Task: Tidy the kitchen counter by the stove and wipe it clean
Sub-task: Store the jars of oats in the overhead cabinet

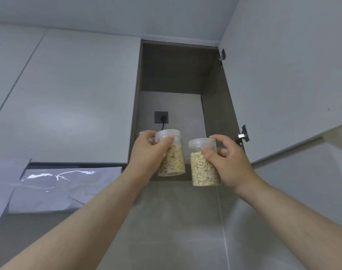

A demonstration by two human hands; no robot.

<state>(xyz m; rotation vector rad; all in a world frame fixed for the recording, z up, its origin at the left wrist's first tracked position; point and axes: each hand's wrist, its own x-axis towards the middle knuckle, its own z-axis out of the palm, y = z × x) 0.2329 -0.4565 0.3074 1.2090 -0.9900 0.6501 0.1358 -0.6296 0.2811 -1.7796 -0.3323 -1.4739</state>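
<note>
I look up into an open wall cabinet [178,75] with a dark wood interior. My left hand [146,152] grips a clear plastic jar of oat-like flakes [173,160] at the cabinet's lower front edge. My right hand [226,162] grips a second clear jar of flakes [203,168] just right of the first, slightly lower. Both jars are upright with translucent lids. Another clear lid peeks out behind my left hand's fingers. The counter and stove are out of view.
The cabinet door [292,75] stands open to the right, with hinges [244,136] near my right hand. A black socket with a plugged cable [162,118] sits on the cabinet's back wall. A range hood wrapped in plastic film [55,188] lies at the left. Grey wall tiles are below.
</note>
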